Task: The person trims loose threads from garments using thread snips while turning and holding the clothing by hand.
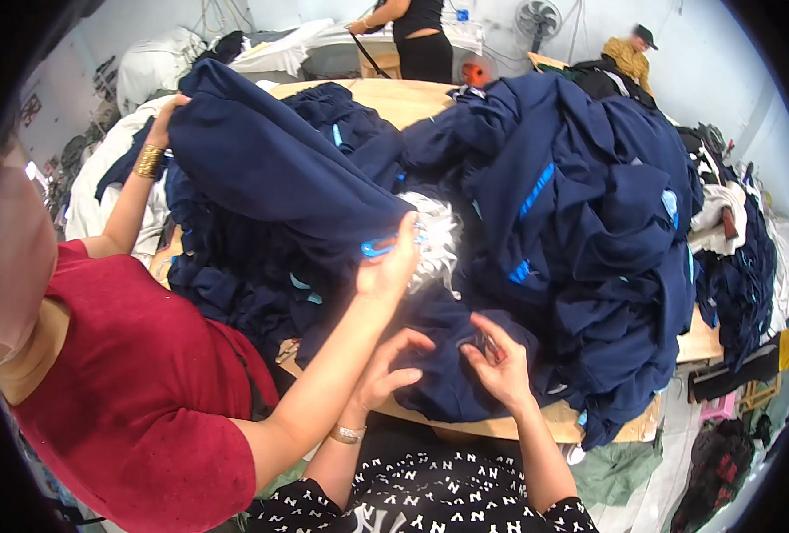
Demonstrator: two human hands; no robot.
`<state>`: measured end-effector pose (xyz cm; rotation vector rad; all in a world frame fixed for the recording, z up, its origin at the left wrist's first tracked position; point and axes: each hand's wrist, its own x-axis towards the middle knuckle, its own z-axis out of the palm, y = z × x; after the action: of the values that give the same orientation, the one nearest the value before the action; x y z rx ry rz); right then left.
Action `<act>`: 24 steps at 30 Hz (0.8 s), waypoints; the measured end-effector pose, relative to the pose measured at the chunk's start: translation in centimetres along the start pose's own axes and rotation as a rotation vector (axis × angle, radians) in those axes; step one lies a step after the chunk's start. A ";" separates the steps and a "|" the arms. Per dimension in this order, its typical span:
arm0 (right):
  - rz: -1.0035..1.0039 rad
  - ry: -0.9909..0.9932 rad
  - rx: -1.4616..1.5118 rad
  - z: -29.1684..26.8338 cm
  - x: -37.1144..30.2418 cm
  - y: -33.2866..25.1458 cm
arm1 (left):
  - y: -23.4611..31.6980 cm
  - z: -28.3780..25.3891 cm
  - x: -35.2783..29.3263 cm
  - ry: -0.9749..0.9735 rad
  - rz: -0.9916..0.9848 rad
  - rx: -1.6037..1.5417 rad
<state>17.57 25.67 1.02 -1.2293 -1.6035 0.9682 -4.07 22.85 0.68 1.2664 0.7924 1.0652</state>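
Observation:
Above a navy fabric garment (448, 377) at the near table edge, my left hand (392, 371) is open, with curved fingers and the thumb apart, holding nothing. Facing it, my right hand (503, 364) has its index finger and thumb apart. The other fingers curl round a small dark, shiny thing, too small to name. At my left, a co-worker in a red top (137, 382) holds up a long navy garment piece (270, 151). Blue-handled thread snips (376, 249) are in that person's nearer hand, beside a bundle of white strips (439, 240).
A big heap of navy garments (590, 195) with light blue trim covers the right of the wooden table (403, 99). More navy clothes lie left. The co-worker's forearm crosses close to my left hand. Behind are two people, a fan (539, 19) and white fabric piles.

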 end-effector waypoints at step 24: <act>-0.039 0.423 -0.277 -4.3 -6.2 5.4 | 1.8 1.8 0.8 -0.081 -0.281 0.701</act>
<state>24.08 21.04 -3.71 -1.4698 -1.4417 0.4278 -2.46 22.93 2.84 1.6982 1.3019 0.5080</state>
